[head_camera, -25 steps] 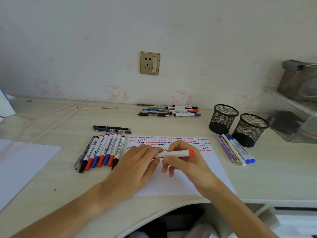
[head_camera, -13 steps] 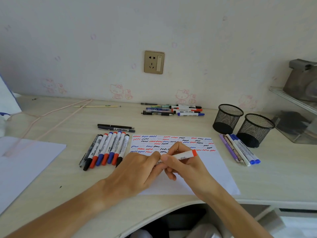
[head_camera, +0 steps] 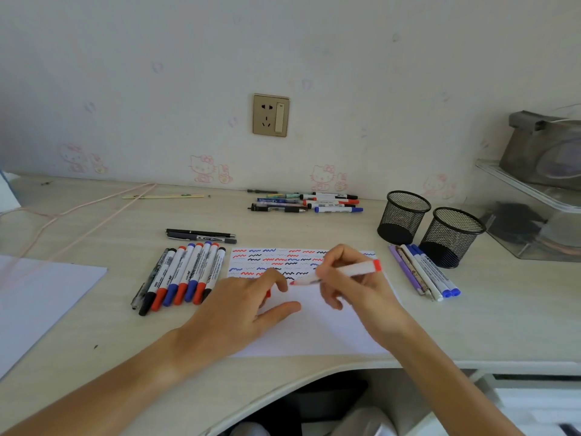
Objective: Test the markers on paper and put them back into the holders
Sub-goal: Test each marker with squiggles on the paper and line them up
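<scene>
While the right hand [head_camera: 355, 284] pinches a white marker w/ red end [head_camera: 349, 271], fingers curled round the barrel & tip down at the paper [head_camera: 314, 325], the left hand [head_camera: 242, 306] rests on the sheet's left part, fingers loosely bent; a bit of red, prob the cap [head_camera: 268, 293], shows under them, can't tell how it's gripped. Paper's upper strip carries rows of red, blue & black squiggles [head_camera: 267, 262]; lower part is blank. Printing on marker barrels is too small/blurred to read, no brand legible. Two black mesh holders [head_camera: 404, 217] [head_camera: 452, 236] stand upright on the desk [head_camera: 314, 228], right of the paper, touching or nearly so; insides look dark, contents can't be made out. Row of markers [head_camera: 182, 278] w/ black, red & blue caps lies side by side just left of the paper. Few pens [head_camera: 424, 272], purple, white & blue-capped, lie betw paper & nearer holder. Two dark pens [head_camera: 201, 236] sit above the left row; another pen/marker cluster [head_camera: 308, 202] lies near the wall. Wall has a gold socket plate [head_camera: 271, 115] & faint pink cat stickers [head_camera: 209, 169]. Second white sheet [head_camera: 41, 297] at far left.
</scene>
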